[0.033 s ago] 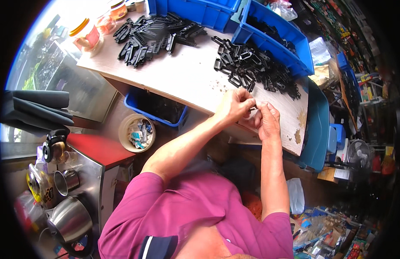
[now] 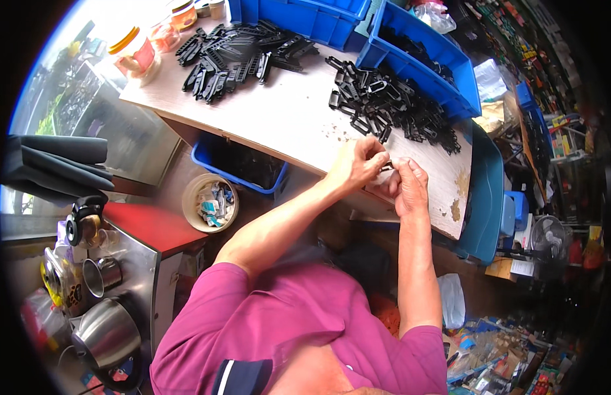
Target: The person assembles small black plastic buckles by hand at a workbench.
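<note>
Black pieces (image 2: pixel 220 59) at eleven and one o'clock; pale tabletop (image 2: pixel 285 108), brown-blotched at three; blue bin (image 2: pixel 293 25) at twelve; red cabinet top (image 2: pixel 150 227) at nine; magenta shirt (image 2: pixel 299 303) at six, its navy collar (image 2: pixel 246 378) white-striped.

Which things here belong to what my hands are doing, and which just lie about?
Likely the job: small dark piece between left hand and right hand; black frame pile; long black pieces.

Seemingly idle: steel kettle; metal cup; orange-lidded jar.

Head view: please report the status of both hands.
Left hand, right hand: together, pinching small dark piece. Piece mostly hidden. Black parts pile just beyond.
</note>
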Available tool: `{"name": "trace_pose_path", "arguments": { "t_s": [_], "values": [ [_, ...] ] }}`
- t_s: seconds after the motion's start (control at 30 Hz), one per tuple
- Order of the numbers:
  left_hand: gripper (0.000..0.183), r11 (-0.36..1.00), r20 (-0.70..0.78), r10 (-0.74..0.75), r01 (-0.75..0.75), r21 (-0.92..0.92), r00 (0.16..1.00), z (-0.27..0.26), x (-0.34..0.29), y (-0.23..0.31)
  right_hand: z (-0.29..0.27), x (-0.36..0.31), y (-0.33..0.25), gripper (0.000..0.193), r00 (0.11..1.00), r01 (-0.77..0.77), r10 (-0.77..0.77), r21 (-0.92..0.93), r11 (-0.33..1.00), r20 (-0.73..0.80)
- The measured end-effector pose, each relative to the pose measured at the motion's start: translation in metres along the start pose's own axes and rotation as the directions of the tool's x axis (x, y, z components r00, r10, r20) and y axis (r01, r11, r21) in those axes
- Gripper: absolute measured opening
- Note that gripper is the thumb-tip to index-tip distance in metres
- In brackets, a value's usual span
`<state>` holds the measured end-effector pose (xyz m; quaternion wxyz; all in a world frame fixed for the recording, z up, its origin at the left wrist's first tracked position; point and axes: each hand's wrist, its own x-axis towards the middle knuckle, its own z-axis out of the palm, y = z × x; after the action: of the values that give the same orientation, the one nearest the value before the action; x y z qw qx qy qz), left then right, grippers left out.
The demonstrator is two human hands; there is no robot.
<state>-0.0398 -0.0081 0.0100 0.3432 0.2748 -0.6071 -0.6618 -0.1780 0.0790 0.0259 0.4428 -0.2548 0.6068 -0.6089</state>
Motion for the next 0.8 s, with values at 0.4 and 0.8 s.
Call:
{"name": "trace_pose_path", "arguments": {
  "t_s": [0.4,0.8],
  "values": [
    [0.02,-0.055,-0.079,0.653,0.151,0.987,0.753,-0.189,0.046,0.012,0.004,0.0,0.003,0.012,1.0,0.022,-0.022,0.109,0.994,-0.007],
    [0.025,0.235,-0.079,0.695,-0.121,0.964,0.715,-0.169,0.026,0.015,0.007,-0.005,0.002,0.011,0.998,0.027,-0.016,0.2,0.979,-0.06]
  ]
}}
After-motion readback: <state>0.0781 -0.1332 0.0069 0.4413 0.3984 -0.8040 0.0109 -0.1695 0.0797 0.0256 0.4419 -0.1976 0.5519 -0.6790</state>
